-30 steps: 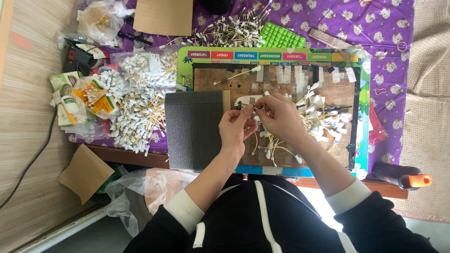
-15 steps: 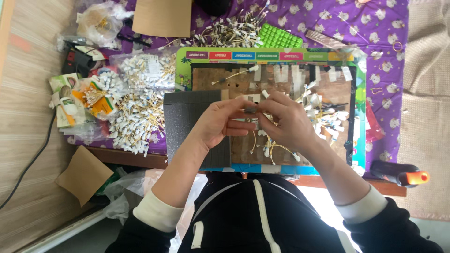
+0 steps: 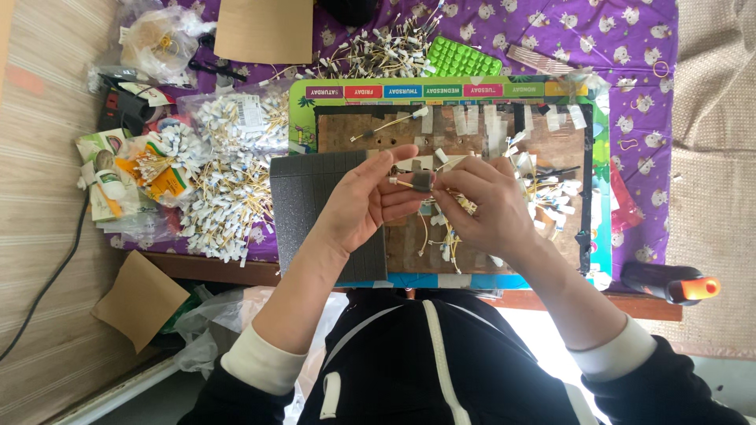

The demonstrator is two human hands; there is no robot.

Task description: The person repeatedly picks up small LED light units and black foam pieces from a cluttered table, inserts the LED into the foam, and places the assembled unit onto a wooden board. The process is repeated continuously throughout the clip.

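Note:
My left hand (image 3: 364,201) and my right hand (image 3: 482,203) meet over a brown work board (image 3: 394,130), both pinching a small dark grey sleeve on a thin yellow wire (image 3: 419,182). The wire's yellow strands run under my right palm. A dark grey foam pad (image 3: 303,193) lies under my left hand. Loose white-tipped yellow wires (image 3: 543,193) lie scattered on the board to the right of my right hand, beside strips of tape.
A heap of white-tipped wires (image 3: 224,201) and clear bags lie at left on the purple cloth (image 3: 630,47). A green moulded tray (image 3: 461,59) and a cardboard sheet (image 3: 264,30) sit at the back. A black and orange tool (image 3: 669,283) rests at the right edge.
Both hands have shifted slightly left and lower over the board, and the small grey piece now shows between the fingertips. My left forearm has swung outward.

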